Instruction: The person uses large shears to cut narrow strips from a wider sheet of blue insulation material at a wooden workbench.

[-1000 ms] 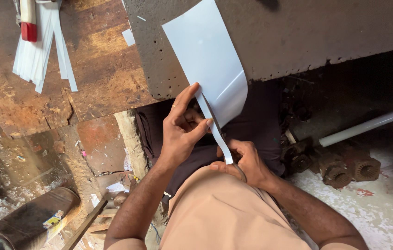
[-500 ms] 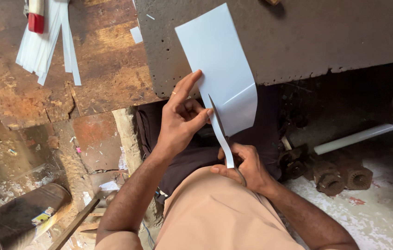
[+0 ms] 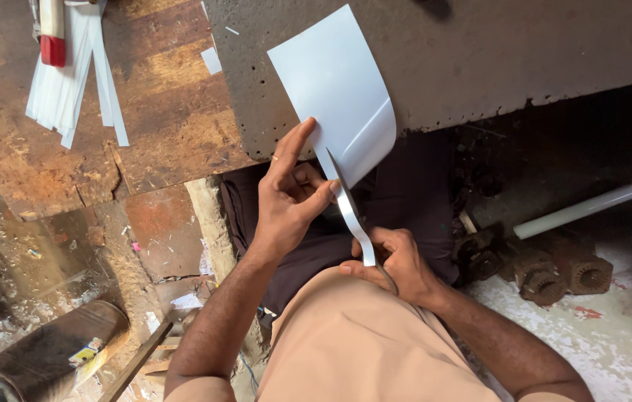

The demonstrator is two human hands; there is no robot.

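My left hand (image 3: 291, 199) pinches the lower edge of a pale blue-white sheet (image 3: 334, 82), which curves up over the edge of a grey slab (image 3: 494, 52). A narrow strip (image 3: 355, 223), partly cut from the sheet's left side, curls down to my right hand (image 3: 394, 262). That hand sits low over my lap and grips scissors whose dark blade (image 3: 337, 177) lies in the cut beside my left thumb. The scissor handles are hidden in my fingers.
A pile of cut white strips (image 3: 70, 85) lies on the rusty bench (image 3: 167, 126) at upper left, under a red-tipped tool (image 3: 52, 33). A white pipe (image 3: 580, 211) and rusty gear parts (image 3: 557, 272) lie on the floor at right. A metal cylinder (image 3: 44, 357) lies at lower left.
The cut has run further up the sheet and the hanging strip has grown longer. Both hands stay in about the same place.
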